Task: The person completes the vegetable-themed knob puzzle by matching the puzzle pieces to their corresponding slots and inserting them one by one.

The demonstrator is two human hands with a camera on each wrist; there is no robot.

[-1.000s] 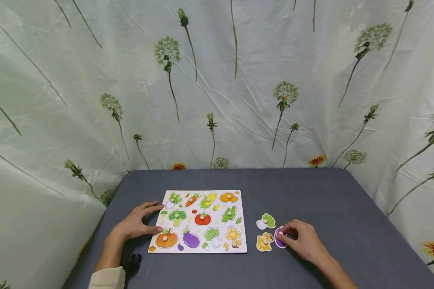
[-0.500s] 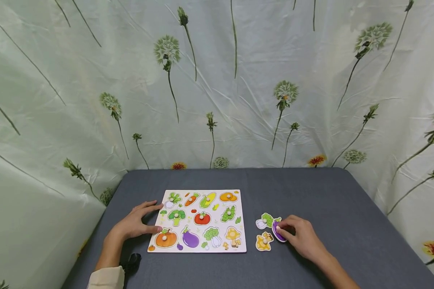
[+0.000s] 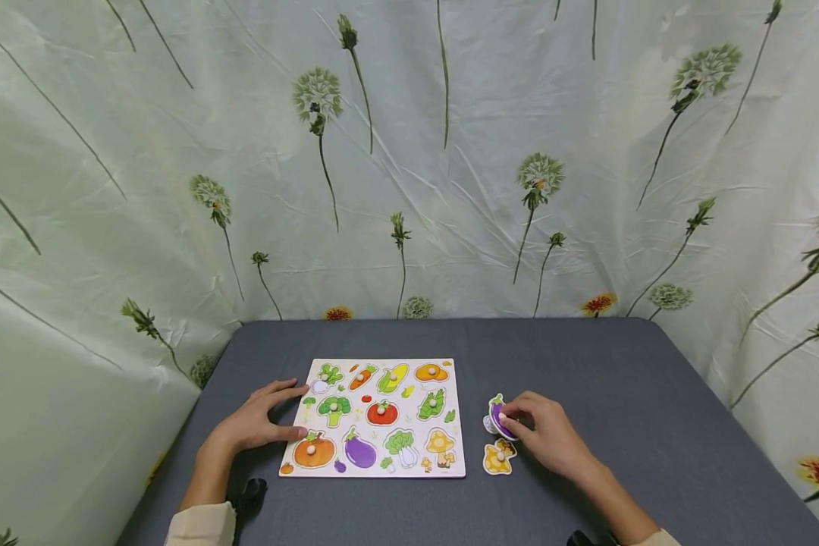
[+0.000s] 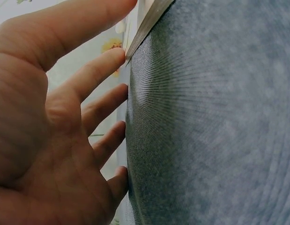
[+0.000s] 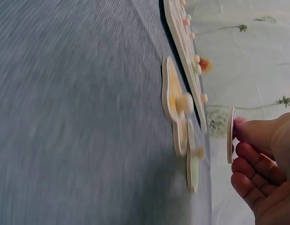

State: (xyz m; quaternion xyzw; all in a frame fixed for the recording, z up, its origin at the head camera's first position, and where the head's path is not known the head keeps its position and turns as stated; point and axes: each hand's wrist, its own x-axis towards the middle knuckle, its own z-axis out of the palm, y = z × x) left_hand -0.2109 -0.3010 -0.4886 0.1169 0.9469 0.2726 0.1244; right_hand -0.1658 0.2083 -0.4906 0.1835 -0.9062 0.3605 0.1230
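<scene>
My left hand (image 3: 255,421) rests at the left edge of a vegetable puzzle board (image 3: 408,417), fingers spread; in the left wrist view the thumb and index finger reach the board's edge. Right of the board, my right hand (image 3: 549,436) pinches an eggplant puzzle piece (image 3: 500,419) between thumb and fingers. That piece is tilted and off the table, edge-on in the right wrist view. Beneath it a bok choy piece (image 3: 487,426) is mostly hidden in the head view but shows in the right wrist view. A mushroom piece (image 3: 498,457) lies just in front.
The board carries several knobbed vegetable pieces, such as a tomato (image 3: 382,413) and a pumpkin (image 3: 314,452). Its eggplant, bok choy and mushroom pictures show no knobs. A dark grey cloth (image 3: 587,364) covers the table. Behind hangs a flowered curtain (image 3: 450,212).
My right hand has lifted the eggplant piece from the table and carried it left and away from me, over the bok choy piece. The left hand and board stay put.
</scene>
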